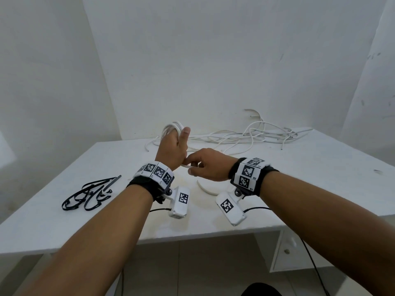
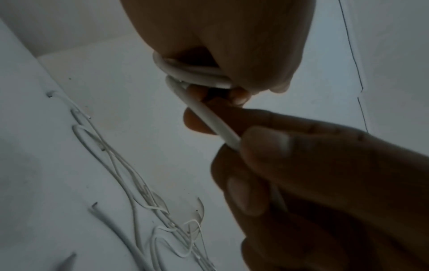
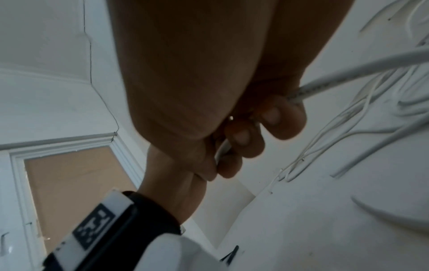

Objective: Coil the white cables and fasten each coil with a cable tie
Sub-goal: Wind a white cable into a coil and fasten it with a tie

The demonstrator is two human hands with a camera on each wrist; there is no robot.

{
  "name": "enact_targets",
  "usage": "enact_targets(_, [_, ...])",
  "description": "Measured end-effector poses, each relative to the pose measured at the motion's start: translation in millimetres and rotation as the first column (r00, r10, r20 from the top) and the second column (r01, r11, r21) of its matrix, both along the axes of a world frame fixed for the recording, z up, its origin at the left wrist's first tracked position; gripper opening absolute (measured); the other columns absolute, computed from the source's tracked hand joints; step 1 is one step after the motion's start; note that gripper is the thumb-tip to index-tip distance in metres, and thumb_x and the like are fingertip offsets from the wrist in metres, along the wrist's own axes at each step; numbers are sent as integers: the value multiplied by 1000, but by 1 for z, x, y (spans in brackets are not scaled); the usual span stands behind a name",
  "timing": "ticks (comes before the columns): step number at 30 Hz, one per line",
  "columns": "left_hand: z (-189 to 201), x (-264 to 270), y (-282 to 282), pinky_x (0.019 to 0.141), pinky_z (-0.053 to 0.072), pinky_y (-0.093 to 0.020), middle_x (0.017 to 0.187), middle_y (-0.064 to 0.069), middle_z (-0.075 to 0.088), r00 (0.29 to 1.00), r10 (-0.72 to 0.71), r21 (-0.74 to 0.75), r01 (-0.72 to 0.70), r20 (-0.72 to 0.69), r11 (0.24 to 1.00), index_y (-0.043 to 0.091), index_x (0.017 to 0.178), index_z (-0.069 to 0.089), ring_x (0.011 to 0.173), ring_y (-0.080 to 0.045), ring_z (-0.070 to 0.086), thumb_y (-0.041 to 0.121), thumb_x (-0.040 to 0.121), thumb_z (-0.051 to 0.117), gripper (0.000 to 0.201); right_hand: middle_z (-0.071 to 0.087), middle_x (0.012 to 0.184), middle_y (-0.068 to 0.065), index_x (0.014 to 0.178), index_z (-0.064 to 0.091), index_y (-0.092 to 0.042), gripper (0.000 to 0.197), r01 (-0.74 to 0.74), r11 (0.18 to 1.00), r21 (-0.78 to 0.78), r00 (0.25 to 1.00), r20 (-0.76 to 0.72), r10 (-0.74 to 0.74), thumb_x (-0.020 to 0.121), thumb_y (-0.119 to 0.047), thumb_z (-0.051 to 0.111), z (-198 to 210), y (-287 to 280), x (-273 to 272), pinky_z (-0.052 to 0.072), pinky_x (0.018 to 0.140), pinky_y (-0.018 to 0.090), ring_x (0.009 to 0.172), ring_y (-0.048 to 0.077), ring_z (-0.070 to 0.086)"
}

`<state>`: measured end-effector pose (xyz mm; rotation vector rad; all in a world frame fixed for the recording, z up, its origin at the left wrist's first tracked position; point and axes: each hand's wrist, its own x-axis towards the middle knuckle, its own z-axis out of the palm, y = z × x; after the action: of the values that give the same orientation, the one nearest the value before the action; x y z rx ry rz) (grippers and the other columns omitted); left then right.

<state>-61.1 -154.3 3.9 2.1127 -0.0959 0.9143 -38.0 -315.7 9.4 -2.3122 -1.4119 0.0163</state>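
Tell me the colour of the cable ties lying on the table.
Black; the cable ties show best in the head view.

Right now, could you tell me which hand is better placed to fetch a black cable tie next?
Probably the right hand: it only pinches the cable's loose end, whereas the left hand wears the coil. The cable ties do lie leftward, though.

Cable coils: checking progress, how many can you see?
1: a coil wound round the left hand, its tail pinched by the right hand. Other cables lie loose behind; none looks hidden.
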Motion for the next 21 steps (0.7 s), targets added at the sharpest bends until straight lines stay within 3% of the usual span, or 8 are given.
enact_targets(3, [-1,3,7,62,49,-48,61,-18,56,998,58,139,-53,-32,989,2,71,47,57,-31,57,56,97,33,61,64,78,-13,111,70,-17,23,33,999,22,999,4,-33,92,-25,61,5,0,-3,46,70,23,75,9,58])
enact_targets(7, [-12,-3,21,59,55,-46,58,-13,58,954,92,228,-25,-287,973,-4,77,51,44,-24,60,49,102,33,61,67,75,-9,90,73,-19,11,101,993,59,994,41,-103,84,-23,64,15,-12,4,42,63,21,67,2,57])
enact_targets(11, [-18,-5,17,62,49,-43,59,-6,53,920,41,227,53,-391,972,7,69,47,51,-19,51,44,104,34,52,61,67,-12,87,73,-21,14,89,991,99,995,32,-92,81,-16,61,22,-17,7,39,57,15,58,2,52])
enact_targets(15, [-18,-14,10,59,40,-30,51,-6,54,836,-129,83,203,-534,976,3,68,49,44,-18,45,51,104,22,66,56,60,-14,87,72,-20,13,36,982,184,998,50,-46,85,-13,61,28,-17,11,39,56,16,56,4,49])
enact_targets(19, [-15,-24,1,54,37,-28,53,-8,55,797,-271,-78,273,-540,959,10,74,46,47,-21,43,51,104,15,60,61,67,-18,90,72,-23,13,22,968,249,998,50,-35,90,-15,62,31,-22,17,41,61,13,63,2,54])
enact_targets(21, [-14,-26,-4,48,32,-27,51,-9,50,768,-375,-224,300,-520,927,11,75,45,45,-21,38,61,99,19,61,65,74,-18,94,73,-19,9,10,960,280,999,31,-20,92,-16,64,31,-24,19,44,65,11,69,-1,59])
